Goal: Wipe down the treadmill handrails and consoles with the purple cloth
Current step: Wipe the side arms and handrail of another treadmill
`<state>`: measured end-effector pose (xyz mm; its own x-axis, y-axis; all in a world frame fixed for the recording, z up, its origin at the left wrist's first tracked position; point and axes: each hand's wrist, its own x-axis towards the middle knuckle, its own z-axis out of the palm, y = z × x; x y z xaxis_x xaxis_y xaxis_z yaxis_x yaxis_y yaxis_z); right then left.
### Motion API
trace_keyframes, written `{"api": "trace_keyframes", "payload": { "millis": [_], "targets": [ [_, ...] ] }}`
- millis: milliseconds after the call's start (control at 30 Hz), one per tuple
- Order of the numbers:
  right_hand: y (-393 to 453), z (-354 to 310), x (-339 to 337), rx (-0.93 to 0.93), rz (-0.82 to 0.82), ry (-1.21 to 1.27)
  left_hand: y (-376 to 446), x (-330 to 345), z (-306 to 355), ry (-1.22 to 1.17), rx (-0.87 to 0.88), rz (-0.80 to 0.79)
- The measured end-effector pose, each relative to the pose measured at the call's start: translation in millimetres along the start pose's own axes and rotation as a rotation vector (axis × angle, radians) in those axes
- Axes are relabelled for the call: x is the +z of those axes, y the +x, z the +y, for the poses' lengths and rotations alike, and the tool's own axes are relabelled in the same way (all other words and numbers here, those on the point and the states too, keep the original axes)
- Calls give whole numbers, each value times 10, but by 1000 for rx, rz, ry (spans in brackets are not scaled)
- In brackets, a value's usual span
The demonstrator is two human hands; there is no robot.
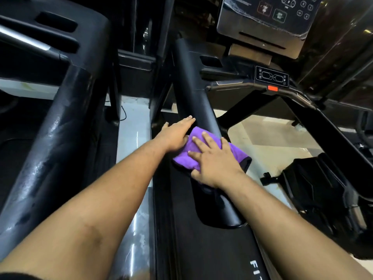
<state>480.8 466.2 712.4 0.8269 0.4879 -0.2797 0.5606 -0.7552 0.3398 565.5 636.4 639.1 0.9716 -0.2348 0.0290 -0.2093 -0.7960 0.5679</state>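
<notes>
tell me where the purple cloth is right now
In the head view, the purple cloth lies just right of centre, draped over the black handrail, pressed under the right hand, the left hand beside it.

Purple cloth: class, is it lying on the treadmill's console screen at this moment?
No. The purple cloth lies on the black handrail under the right hand, well short of the console.

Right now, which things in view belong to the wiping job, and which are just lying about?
Part of the job:
purple cloth, pressed flat under the right hand
left hand, laid on the handrail
black handrail
console
small control panel

Just there:
neighbouring treadmill's handrail
cable on the floor
folded black equipment on the right
</notes>
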Motion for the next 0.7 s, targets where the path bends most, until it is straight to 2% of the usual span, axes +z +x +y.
{"api": "trace_keyframes", "payload": {
  "millis": [133, 333, 467, 567, 633, 700],
  "targets": [
    [-375, -118, 136, -75, -22, -31, -155, 156, -30, -22, -8, -38],
    [-755, -199, 202, -43, 20, 19, -562, 320, 176, -36, -17, -71],
    [-961, -223, 277, -32, 76, 48, -892, 401, 317, -129, -97, -32],
    [-1223, -244, 366, -27, 137, 42, -1292, 538, 451, -380, -201, 59],
    [-1318, -273, 473, 3, 172, 49, -1550, 617, 570, -660, -283, 6],
    [-1529, -326, 611, 27, 239, 53, -1932, 686, 806, -807, -345, -100]
  ]
}}
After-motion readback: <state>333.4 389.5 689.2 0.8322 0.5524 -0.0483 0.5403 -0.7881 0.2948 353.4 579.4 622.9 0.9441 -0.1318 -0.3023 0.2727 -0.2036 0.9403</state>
